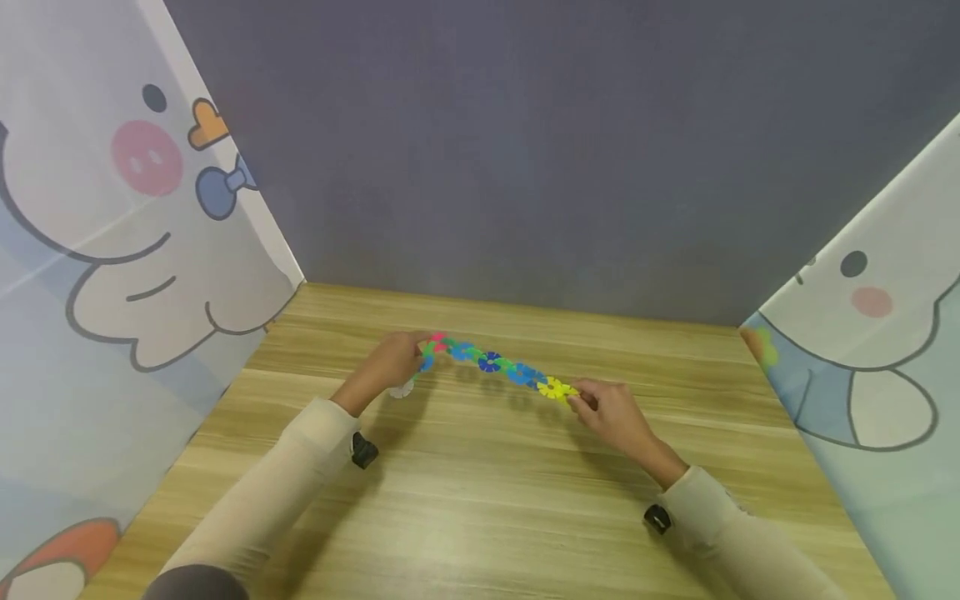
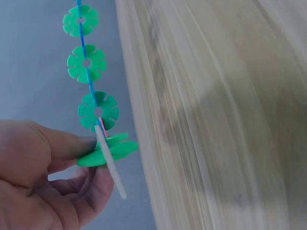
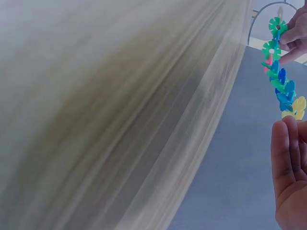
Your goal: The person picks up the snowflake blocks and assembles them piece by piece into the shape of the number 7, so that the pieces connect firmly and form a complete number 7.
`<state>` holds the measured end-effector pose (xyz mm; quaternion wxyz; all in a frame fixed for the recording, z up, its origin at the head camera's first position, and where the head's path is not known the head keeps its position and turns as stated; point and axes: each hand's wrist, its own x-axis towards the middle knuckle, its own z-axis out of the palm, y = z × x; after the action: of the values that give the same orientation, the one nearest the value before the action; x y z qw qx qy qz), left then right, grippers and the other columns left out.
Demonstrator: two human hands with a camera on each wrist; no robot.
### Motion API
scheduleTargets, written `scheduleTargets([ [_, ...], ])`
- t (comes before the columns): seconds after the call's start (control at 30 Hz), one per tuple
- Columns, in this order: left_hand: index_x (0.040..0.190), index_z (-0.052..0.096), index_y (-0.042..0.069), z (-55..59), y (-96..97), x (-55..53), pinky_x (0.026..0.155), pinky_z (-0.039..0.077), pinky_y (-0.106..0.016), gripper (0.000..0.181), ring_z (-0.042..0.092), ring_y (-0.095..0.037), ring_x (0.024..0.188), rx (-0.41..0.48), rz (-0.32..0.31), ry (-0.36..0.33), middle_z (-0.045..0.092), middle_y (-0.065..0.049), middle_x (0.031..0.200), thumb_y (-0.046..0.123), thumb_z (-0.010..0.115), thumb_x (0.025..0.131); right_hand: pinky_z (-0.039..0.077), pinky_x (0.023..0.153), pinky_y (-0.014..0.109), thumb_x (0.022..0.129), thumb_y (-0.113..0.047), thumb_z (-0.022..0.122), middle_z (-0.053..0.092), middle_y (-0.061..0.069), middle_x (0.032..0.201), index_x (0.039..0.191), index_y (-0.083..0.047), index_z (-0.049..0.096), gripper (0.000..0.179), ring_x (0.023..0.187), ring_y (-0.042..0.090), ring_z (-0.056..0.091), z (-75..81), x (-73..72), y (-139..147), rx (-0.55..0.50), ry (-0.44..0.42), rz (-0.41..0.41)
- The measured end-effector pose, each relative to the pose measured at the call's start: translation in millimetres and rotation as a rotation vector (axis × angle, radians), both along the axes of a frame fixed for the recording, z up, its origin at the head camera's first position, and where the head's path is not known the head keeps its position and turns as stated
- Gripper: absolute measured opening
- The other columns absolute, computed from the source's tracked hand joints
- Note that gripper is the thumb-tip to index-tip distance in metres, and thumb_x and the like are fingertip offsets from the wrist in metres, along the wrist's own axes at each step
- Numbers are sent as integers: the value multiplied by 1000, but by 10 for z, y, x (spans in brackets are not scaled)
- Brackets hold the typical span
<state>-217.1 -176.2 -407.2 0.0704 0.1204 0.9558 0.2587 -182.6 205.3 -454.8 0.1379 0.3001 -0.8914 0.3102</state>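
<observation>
A chain of slotted flower-shaped plastic discs (image 1: 491,362) stretches between the two hands, raised over the table with its shadow below. My left hand (image 1: 395,360) pinches a green disc (image 2: 117,149) near the chain's left end, where a white disc (image 1: 402,389) hangs down. At the other end, my right hand (image 1: 613,412) pinches a yellow disc (image 1: 555,388) between thumb and fingers. Blue, green and pink discs interlock along the middle. From the right wrist view, the chain's pale yellow end (image 3: 294,109) shows just past the fingertips (image 3: 280,127).
Beneath the hands lies a wood-grain table (image 1: 480,508). A dark grey panel (image 1: 525,150) stands along its back edge. Cartoon-printed panels flank it at left (image 1: 45,317) and right (image 1: 900,333).
</observation>
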Motion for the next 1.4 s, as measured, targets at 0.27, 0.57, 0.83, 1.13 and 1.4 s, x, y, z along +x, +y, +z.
scheduleTargets([
  [0.27, 146, 53, 1, 7, 140, -105, 50, 43, -20, 45, 26, -6, 49, -145, -30, 50, 61, -8, 73, -7, 42, 103, 47, 47, 15, 91, -3, 73, 65, -7, 64, 100, 0, 75, 10, 54, -8, 50, 9, 94, 40, 11, 17, -5],
  [0.57, 144, 57, 6, -71, 205, -374, 59, 46, -29, 48, 35, -11, 57, -76, -57, 163, 67, -14, 84, -8, 42, 101, 49, 49, 16, 88, -5, 77, 66, -8, 70, 116, 0, 66, 31, 57, -8, 50, 132, 240, -8, 10, -86, 100],
  [0.83, 140, 62, 9, -103, 363, -672, 105, 55, -49, 43, 63, -29, 89, -97, -191, 265, 73, -19, 93, -6, 50, 102, 54, 58, 17, 88, -11, 80, 65, -12, 74, 123, -4, 64, 39, 64, -9, 53, 165, 327, -64, 74, -178, 278],
  [1.13, 133, 68, 12, -236, 640, -907, 113, 50, -44, 38, 62, -30, 128, -30, -316, 286, 69, -9, 134, -4, 53, 102, 55, 60, 11, 81, -20, 87, 72, -6, 74, 112, -3, 61, 44, 66, -5, 64, 114, 483, -289, 145, -260, 300],
  [1.4, 128, 71, 13, -413, 878, -984, 101, 56, -38, 38, 65, -26, 110, -66, -367, 290, 73, -7, 120, -7, 60, 98, 51, 55, 9, 83, -23, 86, 75, -4, 75, 110, -4, 58, 43, 62, -8, 62, 1, 624, -465, 187, -389, 302],
])
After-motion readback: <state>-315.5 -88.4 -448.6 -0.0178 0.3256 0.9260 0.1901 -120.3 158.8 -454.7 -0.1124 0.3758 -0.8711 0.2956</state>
